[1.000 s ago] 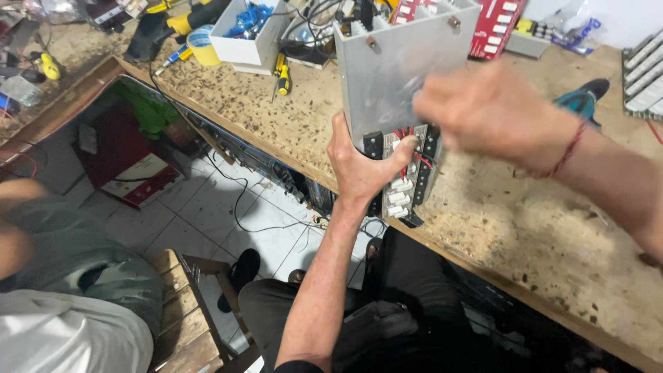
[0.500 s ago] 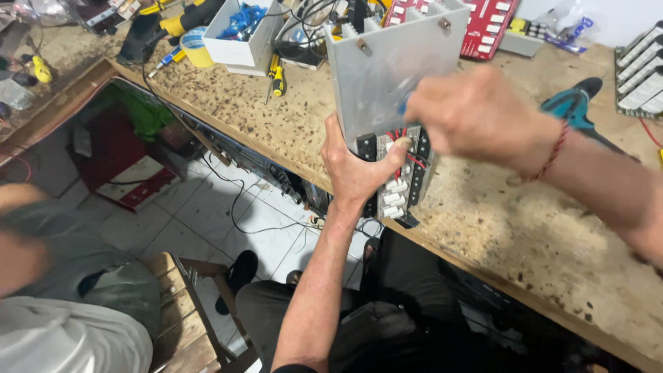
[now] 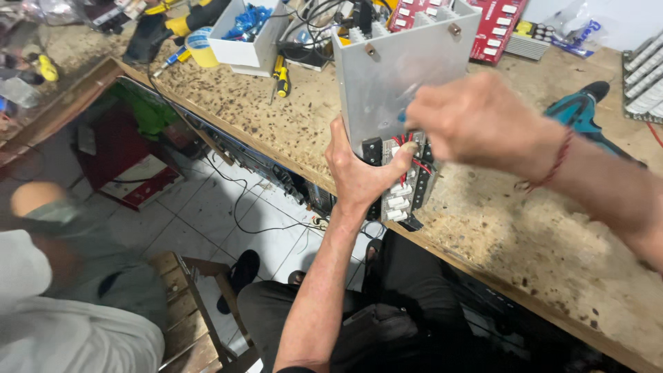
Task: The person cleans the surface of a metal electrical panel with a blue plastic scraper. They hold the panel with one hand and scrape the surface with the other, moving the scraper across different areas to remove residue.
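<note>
Red circuit boards (image 3: 494, 31) with white rectangular parts lie at the top centre of the frame, beside a clear plastic packet (image 3: 587, 31) at the upper right. A white open box (image 3: 252, 45) at the upper left of the bench (image 3: 483, 228) holds small blue parts. In the middle of the frame stands a grey metal panel assembly (image 3: 397, 90), upright at the bench's front edge, with black strips, white connectors and red wires at its lower end. Your left hand (image 3: 359, 176) reaches up from below and grips that lower end. Your right hand (image 3: 476, 121) comes in from the right, fingers curled closed against the panel's face, pinching something small and blue that is too blurred to name.
</note>
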